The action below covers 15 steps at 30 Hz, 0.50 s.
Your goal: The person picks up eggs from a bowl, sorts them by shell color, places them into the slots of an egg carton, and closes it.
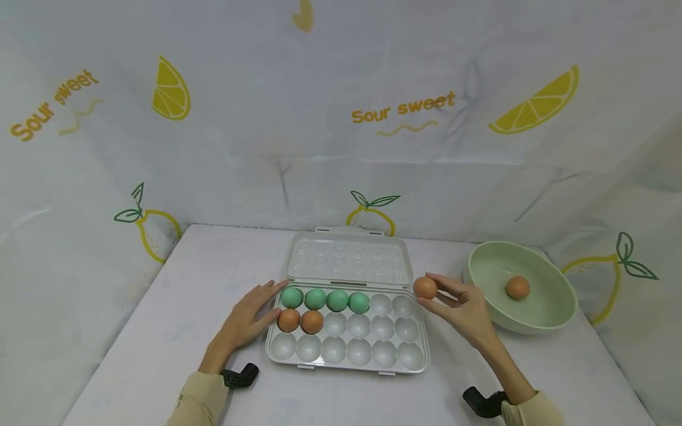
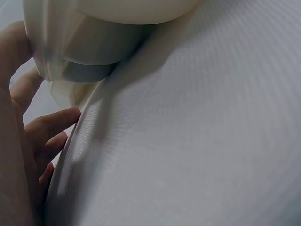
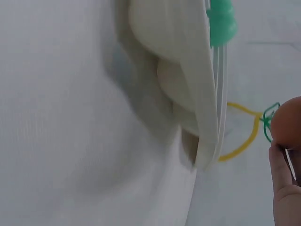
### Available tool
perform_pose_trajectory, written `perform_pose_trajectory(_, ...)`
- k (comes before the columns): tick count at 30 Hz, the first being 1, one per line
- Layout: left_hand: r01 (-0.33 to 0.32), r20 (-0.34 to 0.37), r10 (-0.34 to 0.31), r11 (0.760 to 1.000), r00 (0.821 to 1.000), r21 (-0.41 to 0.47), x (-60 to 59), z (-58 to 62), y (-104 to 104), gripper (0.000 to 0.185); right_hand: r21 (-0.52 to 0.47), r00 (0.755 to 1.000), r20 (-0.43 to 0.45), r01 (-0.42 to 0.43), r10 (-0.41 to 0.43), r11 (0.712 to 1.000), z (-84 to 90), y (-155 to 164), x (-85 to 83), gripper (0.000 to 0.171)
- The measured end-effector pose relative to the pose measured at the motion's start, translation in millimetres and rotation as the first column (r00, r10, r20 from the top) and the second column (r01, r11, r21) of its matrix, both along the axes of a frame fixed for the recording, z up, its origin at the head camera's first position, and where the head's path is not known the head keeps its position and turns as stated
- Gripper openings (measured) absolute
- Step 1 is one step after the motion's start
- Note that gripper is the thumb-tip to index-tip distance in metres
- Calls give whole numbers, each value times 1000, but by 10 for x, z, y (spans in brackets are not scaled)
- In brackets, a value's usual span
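Your right hand (image 1: 462, 307) pinches a brown egg (image 1: 425, 287) by its sides just off the tray (image 1: 346, 358), beside the bowl (image 1: 554, 313), while your left hand (image 1: 250, 316) rests flat-fingered against the tray; egg likely light, smooth, brittle, so grip gently.

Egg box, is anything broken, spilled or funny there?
Nothing stands out. The egg box lies open and flat, its green eggs and brown eggs sit whole in cups, nothing spilled. The right hand holds another brown egg.

Left hand (image 1: 246, 322) flat, fingers straight, palm down. Right hand (image 1: 462, 309) raised, fingers pinching, wrist bent inward.
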<state>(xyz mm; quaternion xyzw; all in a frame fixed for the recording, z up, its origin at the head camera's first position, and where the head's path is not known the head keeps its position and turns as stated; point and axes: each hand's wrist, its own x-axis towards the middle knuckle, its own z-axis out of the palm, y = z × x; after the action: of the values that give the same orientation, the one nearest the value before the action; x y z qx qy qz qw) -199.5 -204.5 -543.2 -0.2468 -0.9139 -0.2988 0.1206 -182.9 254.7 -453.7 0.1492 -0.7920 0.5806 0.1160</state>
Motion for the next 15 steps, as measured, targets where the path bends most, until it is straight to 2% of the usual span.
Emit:
perform_pose_trajectory(2, -1, 5, 1, 1000, 1000, 1, 2, -4, -1, 60, -54, 1000, 17, -23, 24, 998, -33, -153, 19, 50)
perform_pose_trajectory(6, -3, 12, 3, 1000, 1000, 4, 3, -1, -3, 61, -98, 997, -16, -77, 76, 992, -109, -415, 52, 51)
perform_pose_trajectory(9, -7, 15, 7, 1000, 1000, -2, 3, 1, -7, 61, -104, 994, -40, -110, 107, 989, -162, -571, 67, 49)
perform_pose_trajectory(15, -10, 18, 10, 1000, 1000, -10, -2, -5, -4, 61, -106, 993, -11, -120, 119, 987, -234, -798, 110, 47)
